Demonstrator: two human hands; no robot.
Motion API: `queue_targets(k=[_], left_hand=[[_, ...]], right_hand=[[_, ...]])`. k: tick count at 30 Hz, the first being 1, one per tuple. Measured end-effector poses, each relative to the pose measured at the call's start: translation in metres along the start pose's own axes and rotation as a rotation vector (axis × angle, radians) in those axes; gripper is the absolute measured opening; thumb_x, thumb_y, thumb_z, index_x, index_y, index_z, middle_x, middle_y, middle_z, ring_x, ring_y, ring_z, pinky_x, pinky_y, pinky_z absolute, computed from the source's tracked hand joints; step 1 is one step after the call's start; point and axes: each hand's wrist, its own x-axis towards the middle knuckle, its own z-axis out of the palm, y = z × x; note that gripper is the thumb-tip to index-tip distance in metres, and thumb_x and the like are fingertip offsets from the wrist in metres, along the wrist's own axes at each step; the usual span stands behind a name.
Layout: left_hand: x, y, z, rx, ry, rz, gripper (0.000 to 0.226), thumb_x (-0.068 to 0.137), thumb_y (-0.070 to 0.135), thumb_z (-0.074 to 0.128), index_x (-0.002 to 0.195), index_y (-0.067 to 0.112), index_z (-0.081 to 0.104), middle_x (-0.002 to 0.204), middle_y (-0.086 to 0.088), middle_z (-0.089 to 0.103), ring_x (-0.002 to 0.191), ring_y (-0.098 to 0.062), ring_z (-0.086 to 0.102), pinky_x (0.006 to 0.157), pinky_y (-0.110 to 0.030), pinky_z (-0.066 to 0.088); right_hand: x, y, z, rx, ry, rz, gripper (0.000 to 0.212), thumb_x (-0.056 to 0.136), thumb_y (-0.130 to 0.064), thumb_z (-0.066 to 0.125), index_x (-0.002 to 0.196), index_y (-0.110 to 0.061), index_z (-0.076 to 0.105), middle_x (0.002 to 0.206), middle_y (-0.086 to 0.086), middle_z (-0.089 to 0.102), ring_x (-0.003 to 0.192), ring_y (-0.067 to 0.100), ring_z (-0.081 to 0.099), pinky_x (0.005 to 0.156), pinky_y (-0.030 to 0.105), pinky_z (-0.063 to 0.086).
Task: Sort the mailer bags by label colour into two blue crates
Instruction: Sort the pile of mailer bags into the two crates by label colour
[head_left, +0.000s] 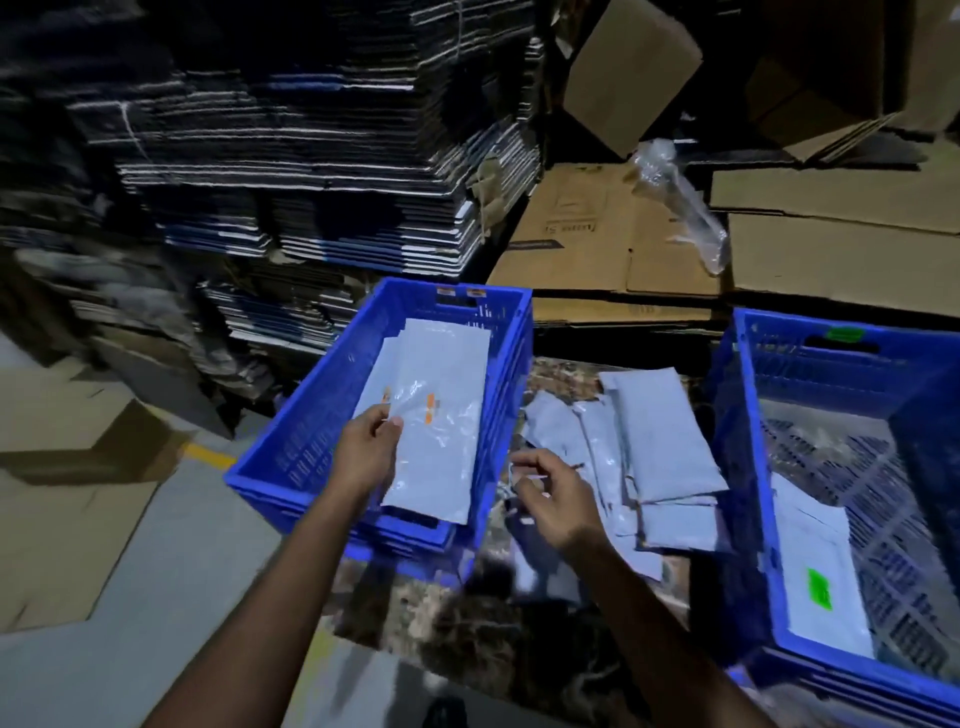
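Note:
My left hand pinches the left edge of a grey mailer bag with an orange label, held over the left blue crate. More grey bags lie inside that crate, which carries an orange tag on its far rim. My right hand hovers with loosely curled fingers over the pile of unsorted grey mailer bags on the floor between the crates; whether it holds anything is unclear. The right blue crate has a green tag and holds a bag with a green label.
Tall stacks of flattened dark cartons rise behind the left crate. Flattened brown cardboard boxes and a clear plastic wrap lie behind the pile. A yellow floor line runs at the left.

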Motion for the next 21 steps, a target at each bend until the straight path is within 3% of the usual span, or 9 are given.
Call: queue_targets(k=[2, 7, 11, 14, 19, 21], left_hand=[[0.04, -0.027, -0.026, 0.123, 0.018, -0.08, 0.011, 0.09, 0.027, 0.058, 0.093, 0.021, 0.067, 0.079, -0.003, 0.069, 0.077, -0.026, 0.066, 0.073, -0.035, 0.051], [0.1, -0.067, -0.065, 0.581, -0.092, -0.194, 0.008, 0.084, 0.005, 0.063, 0.091, 0.007, 0.061, 0.092, -0.02, 0.069, 0.092, -0.033, 0.067, 0.074, -0.034, 0.049], [0.112, -0.092, -0.064, 0.939, -0.229, -0.309, 0.038, 0.09, 0.012, 0.059, 0.124, -0.001, 0.051, 0.127, -0.02, 0.06, 0.119, -0.035, 0.059, 0.092, -0.038, 0.049], [0.125, -0.092, -0.051, 0.952, -0.2, -0.135, 0.039, 0.094, 0.01, 0.052, 0.13, -0.001, 0.042, 0.127, -0.025, 0.056, 0.119, -0.04, 0.056, 0.094, -0.044, 0.047], [0.202, -0.07, -0.017, 0.898, -0.359, 0.137, 0.041, 0.091, 0.014, 0.056, 0.129, 0.006, 0.045, 0.121, -0.023, 0.058, 0.113, -0.04, 0.056, 0.089, -0.043, 0.048], [0.242, -0.053, -0.004, 0.976, -0.393, 0.249, 0.039, 0.083, 0.016, 0.065, 0.118, 0.008, 0.051, 0.118, -0.019, 0.059, 0.11, -0.038, 0.056, 0.086, -0.042, 0.049]], right_hand=[[0.019, -0.004, 0.022, -0.197, 0.058, -0.097, 0.024, 0.095, -0.013, 0.06, 0.118, -0.018, 0.063, 0.113, 0.0, 0.063, 0.101, 0.015, 0.06, 0.083, 0.016, 0.045], [0.062, -0.01, 0.077, -0.468, 0.214, -0.104, 0.045, 0.093, -0.021, 0.06, 0.134, -0.005, 0.053, 0.134, 0.015, 0.052, 0.126, 0.032, 0.048, 0.108, 0.035, 0.036], [0.072, -0.008, 0.107, -0.607, 0.255, -0.016, 0.065, 0.095, -0.031, 0.056, 0.149, -0.004, 0.033, 0.157, 0.017, 0.028, 0.146, 0.032, 0.022, 0.118, 0.042, 0.023], [0.072, -0.006, 0.117, -0.697, 0.308, 0.02, 0.069, 0.094, -0.029, 0.053, 0.153, -0.007, 0.025, 0.161, 0.012, 0.021, 0.149, 0.027, 0.016, 0.12, 0.043, 0.021], [0.078, 0.007, 0.121, -0.887, 0.359, -0.075, 0.071, 0.081, -0.013, 0.065, 0.144, 0.004, 0.037, 0.15, 0.024, 0.039, 0.14, 0.039, 0.035, 0.11, 0.055, 0.037], [0.079, 0.006, 0.122, -0.926, 0.365, -0.065, 0.071, 0.078, -0.01, 0.066, 0.143, 0.003, 0.039, 0.147, 0.022, 0.043, 0.139, 0.037, 0.038, 0.108, 0.054, 0.04]])
